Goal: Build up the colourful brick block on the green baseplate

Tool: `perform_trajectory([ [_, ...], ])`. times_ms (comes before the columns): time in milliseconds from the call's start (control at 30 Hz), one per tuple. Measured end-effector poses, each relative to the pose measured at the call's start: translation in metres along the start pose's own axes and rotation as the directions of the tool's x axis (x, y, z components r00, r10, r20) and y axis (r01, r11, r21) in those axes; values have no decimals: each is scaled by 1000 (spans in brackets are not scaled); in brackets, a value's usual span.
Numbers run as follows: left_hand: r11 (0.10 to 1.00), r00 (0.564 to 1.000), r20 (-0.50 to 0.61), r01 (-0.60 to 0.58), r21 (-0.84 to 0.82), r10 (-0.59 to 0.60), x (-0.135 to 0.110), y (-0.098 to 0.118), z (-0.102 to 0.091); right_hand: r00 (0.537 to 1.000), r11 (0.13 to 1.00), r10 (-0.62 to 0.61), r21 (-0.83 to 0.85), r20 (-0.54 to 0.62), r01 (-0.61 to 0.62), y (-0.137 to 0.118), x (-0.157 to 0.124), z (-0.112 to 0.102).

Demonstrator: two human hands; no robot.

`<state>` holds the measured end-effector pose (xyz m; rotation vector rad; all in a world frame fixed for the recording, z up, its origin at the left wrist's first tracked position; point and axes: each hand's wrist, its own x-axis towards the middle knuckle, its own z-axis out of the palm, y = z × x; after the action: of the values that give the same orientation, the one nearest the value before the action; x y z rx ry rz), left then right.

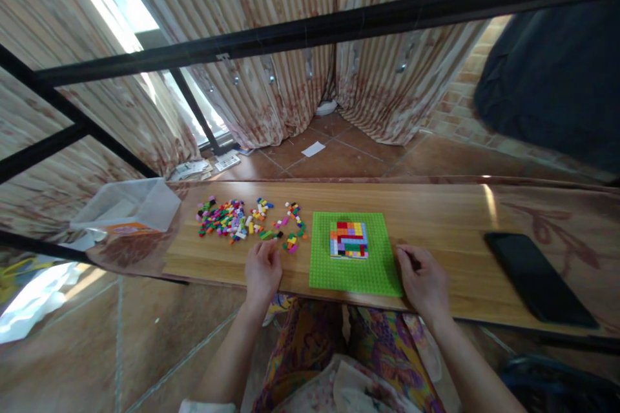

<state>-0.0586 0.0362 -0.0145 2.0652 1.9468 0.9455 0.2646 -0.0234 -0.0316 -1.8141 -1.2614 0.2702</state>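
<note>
My left hand rests on the wooden board with its fingers curled in, just in front of the loose toy bricks. Whatever may be inside its fingers is hidden from above. At the right edge of the green baseplate, my right hand lies in a loose fist, with nothing showing in it. A squarish, many-coloured block of bricks stands on the middle of the baseplate, with several colours across its top. Several small bricks are strewn between the pile and the baseplate.
A clear plastic box with an orange label stands at the board's left end. To the right lies a black phone. A black metal bar crosses beyond the wooden board, before curtains.
</note>
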Motion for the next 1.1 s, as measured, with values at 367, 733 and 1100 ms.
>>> perform_trajectory([
  [367,998,999,23,-46,34,45,2,4,6,997,992,-77,-101,22,79,6,-1,2],
  [733,995,995,79,-66,76,60,-1,18,10,997,988,-66,-138,39,70,3,0,0],
  [1100,986,997,42,-63,157,57,3,27,15,995,989,-94,-115,31,97,4,0,2],
])
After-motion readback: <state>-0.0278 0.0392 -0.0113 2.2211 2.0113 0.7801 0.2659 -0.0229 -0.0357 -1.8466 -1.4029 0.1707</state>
